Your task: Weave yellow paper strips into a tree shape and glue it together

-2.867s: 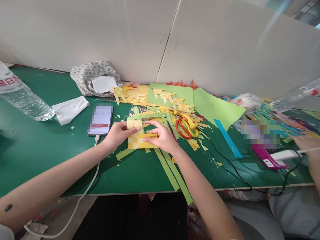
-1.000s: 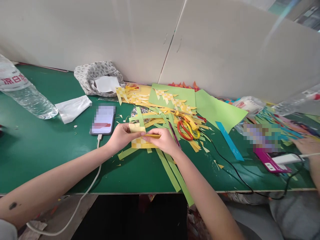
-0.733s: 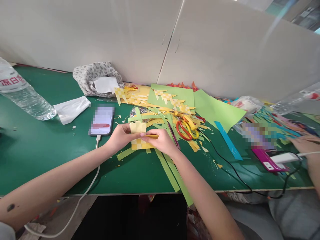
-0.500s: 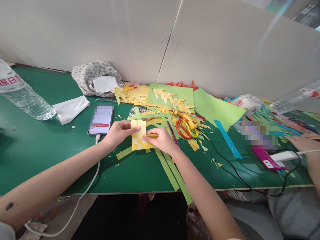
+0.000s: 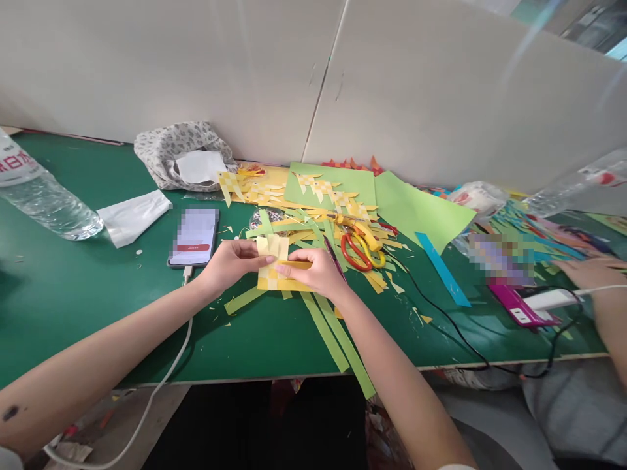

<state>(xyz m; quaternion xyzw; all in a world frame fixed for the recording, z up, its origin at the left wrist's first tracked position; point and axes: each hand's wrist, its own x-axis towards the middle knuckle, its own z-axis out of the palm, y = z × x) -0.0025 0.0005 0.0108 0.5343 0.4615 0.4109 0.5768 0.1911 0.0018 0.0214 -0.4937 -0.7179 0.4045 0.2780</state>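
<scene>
A small woven mat of pale and deep yellow paper strips [image 5: 272, 267] lies on the green table [image 5: 73, 294]. My left hand [image 5: 230, 261] pinches the pale strip ends at its upper left. My right hand [image 5: 313, 271] pinches a deep yellow strip [image 5: 294, 264] that crosses the mat from the right. Both hands are closed on paper. Long green strips [image 5: 337, 343] lie under my right forearm and run past the table's front edge.
Red and yellow scissors [image 5: 360, 247] lie right of the mat among cut strips and green sheets [image 5: 416, 207]. A phone [image 5: 194, 236] on a white cable, a water bottle [image 5: 44, 199], a tissue [image 5: 132, 215] and a cloth pouch [image 5: 176, 153] sit left. Another person's hand [image 5: 590, 273] is at the far right.
The folded pale strip ends in my left hand have been laid back upward over the mat. My right hand has kept its pinch on the deep yellow strip beside them.
</scene>
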